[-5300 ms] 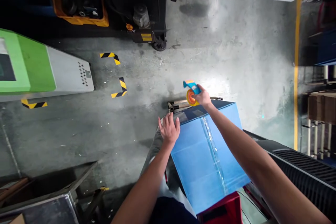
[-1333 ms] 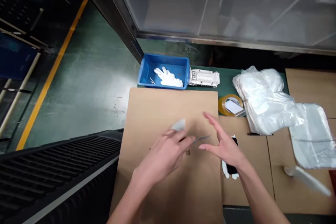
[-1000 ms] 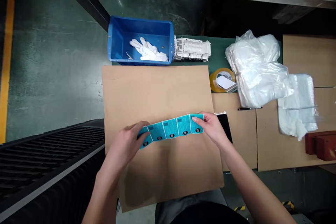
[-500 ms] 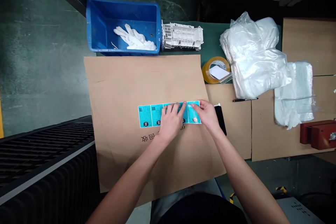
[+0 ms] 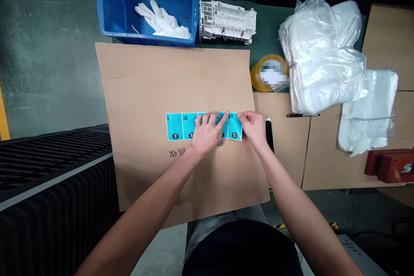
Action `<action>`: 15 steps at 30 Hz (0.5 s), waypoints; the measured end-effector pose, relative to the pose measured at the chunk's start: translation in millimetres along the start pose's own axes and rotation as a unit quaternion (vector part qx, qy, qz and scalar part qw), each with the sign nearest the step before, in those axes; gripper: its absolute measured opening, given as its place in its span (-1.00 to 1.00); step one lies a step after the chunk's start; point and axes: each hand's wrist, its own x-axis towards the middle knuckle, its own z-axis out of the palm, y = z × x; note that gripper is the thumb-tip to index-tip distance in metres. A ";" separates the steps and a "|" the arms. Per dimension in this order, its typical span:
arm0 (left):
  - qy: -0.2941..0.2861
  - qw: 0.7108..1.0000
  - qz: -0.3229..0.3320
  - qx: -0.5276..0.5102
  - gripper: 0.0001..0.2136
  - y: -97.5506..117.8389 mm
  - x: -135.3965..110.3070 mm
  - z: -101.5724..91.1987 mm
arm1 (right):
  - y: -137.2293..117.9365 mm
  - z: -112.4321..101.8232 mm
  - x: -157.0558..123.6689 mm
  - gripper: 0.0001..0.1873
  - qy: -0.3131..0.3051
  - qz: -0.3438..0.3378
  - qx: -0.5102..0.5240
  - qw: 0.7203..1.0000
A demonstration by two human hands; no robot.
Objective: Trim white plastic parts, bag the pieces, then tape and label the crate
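A strip of several turquoise labels (image 5: 181, 126) lies flat on a large brown cardboard sheet (image 5: 155, 82). My left hand (image 5: 205, 131) presses down on the middle of the strip, its fingers stretched out flat. At the strip's right end my right hand (image 5: 255, 128) pinches the last label (image 5: 235, 127) between thumb and fingers. A dark phone (image 5: 269, 134) lies just right of my right hand, mostly hidden by it.
Behind the cardboard stand a blue bin (image 5: 110, 8) holding white gloves (image 5: 161, 21) and a white plastic part (image 5: 226, 20). A tape roll (image 5: 258, 78), clear bags (image 5: 323, 51), a pen (image 5: 302, 115) and a red block (image 5: 388, 164) lie to the right. A black ribbed conveyor (image 5: 48, 172) borders the left.
Earlier I was taping a blue box, then turned to this table and picked up the label strip. It now lies flat; my left hand presses it while my right pinches its end.
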 end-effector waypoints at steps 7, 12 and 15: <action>-0.013 1.000 -0.012 -0.007 -0.49 1.9 1.3 0.5 | -0.8 -1.1 -3.6 -0.59 0.036 -0.007 -0.015 0.999; -0.012 1.000 -0.009 -0.012 -0.48 0.9 1.0 2.6 | 2.3 -9.4 -16.2 -0.57 -0.023 0.034 0.084 0.996; -0.013 0.999 -0.014 -0.025 -0.48 0.6 0.9 3.1 | 8.4 -14.3 -24.9 -0.52 -0.063 0.077 0.102 0.990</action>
